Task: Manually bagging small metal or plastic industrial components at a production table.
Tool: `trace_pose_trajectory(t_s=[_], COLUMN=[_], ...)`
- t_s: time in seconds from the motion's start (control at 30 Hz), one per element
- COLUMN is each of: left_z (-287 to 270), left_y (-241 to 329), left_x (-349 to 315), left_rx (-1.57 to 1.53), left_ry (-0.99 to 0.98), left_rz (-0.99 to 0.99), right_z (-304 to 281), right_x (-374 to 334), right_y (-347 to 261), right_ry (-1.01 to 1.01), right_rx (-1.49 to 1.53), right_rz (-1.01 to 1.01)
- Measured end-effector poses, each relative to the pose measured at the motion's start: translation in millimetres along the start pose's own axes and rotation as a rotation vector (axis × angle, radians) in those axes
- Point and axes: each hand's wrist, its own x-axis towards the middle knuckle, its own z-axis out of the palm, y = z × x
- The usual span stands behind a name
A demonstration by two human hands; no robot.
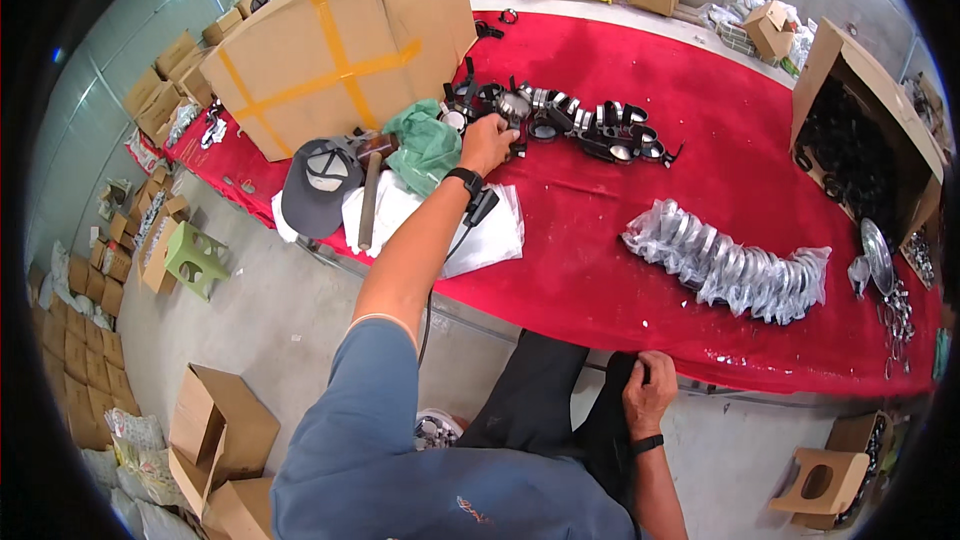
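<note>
My left hand (487,143) reaches over the red-covered table to a row of wristwatches (600,122) with dark straps and silvery cases. Its fingers are closed on a watch at the left part of the row; the hand partly hides it. A crumpled green plastic bag (422,147) lies just left of that hand. My right hand (650,390) rests at my knee below the table's front edge, its fingers curled with nothing seen in them. Nearer the front right lies a second row of round, silvery pieces wrapped in clear plastic (728,262).
A large taped carton (335,50) stands at the back left. Beside it are a grey cap (320,185), a wooden-handled hammer (370,202) and white sheets (492,238). At right, an open carton (880,90) holds dark pieces. A green stool (194,258) stands on the floor.
</note>
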Motion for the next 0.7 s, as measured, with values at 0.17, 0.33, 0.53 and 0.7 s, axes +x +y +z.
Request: trace_pose_trajectory(t_s=[0.17,0.33,0.53,0.7], left_z=[-19.5,-18.3,-30.6,-43.1], left_y=[87.5,122.7,103.4,82.1], left_x=[-117.6,-268.9,-325.5,-318.5], left_rx=[-0.515,-0.594,-0.35,-0.336], left_ry=[-0.157,-0.289,-0.219,-0.257], left_rz=[-0.04,0.01,0.214,0.387], right_z=[3.8,30.7,54.0,53.9], right_x=[35.5,93.6,65.8,56.0], right_y=[-29.3,-102.3,-111.6,-112.6], right_ry=[-0.123,-0.512,-0.74,-0.603], right_rx=[0.434,1.173,1.243,1.253], right_rz=[0.418,0.551,0.719,0.779])
